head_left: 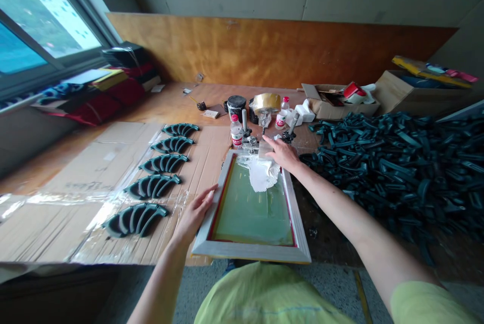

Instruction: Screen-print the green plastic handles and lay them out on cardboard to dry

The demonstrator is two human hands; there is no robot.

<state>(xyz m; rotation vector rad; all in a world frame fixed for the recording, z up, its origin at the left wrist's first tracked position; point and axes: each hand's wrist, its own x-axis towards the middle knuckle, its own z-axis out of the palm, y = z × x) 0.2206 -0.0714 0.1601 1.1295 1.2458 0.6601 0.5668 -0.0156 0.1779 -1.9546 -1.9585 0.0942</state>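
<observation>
A screen frame with pale metal edges and a green mesh lies in front of me. White paste is spread at the mesh's far end. My right hand is over that end, its fingers round a pale, see-through scraper above the paste. At the frame's left edge rests my left hand, fingers stretched and holding nothing. Behind the frame is a metal clamp fixture. Rows of dark green curved parts lie on cardboard to the left.
Dark green parts are heaped at the right. Beyond the frame stand bottles, a black tub and a tape roll. Open cartons are at the back right, red and black stacks at the back left.
</observation>
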